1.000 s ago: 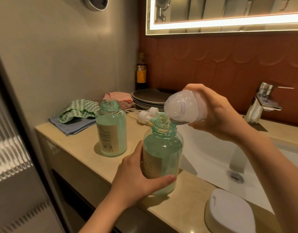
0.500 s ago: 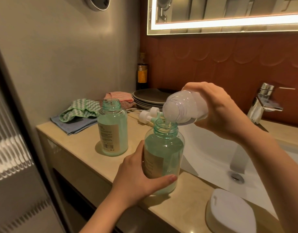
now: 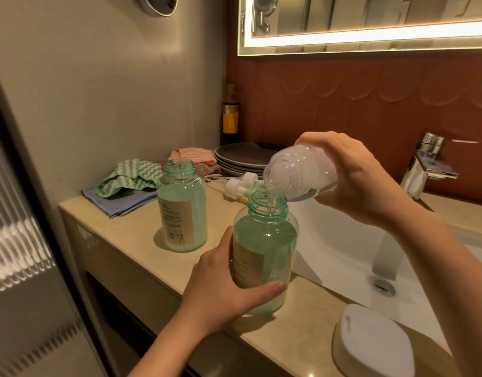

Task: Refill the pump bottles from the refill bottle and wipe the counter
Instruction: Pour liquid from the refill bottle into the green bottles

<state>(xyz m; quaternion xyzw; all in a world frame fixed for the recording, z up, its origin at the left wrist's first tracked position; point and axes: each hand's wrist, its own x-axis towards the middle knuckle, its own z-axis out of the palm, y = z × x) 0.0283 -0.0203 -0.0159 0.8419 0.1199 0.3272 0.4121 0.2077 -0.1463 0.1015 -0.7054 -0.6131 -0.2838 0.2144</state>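
You're mid-pour, refill bottle (image 3: 302,170) tipped over the near pump bottle (image 3: 264,248).

Your right hand (image 3: 354,180) has its fingers wrapped round the clear refill bottle, mouth angled down right above the near pump bottle's open neck, with clear liquid running in. That one's filled with pale green stuff to about the shoulder. Your left hand (image 3: 220,289) grips it low down, and it's standing on the tabletop (image 3: 136,232) at the edge of the sink (image 3: 343,240). The second pump bottle (image 3: 182,213) stands open just left, nearly full too. Two pump heads (image 3: 240,185) lie right behind the necks. Beyond them are stacked plates (image 3: 242,156) and cloths (image 3: 128,175) in the corner.
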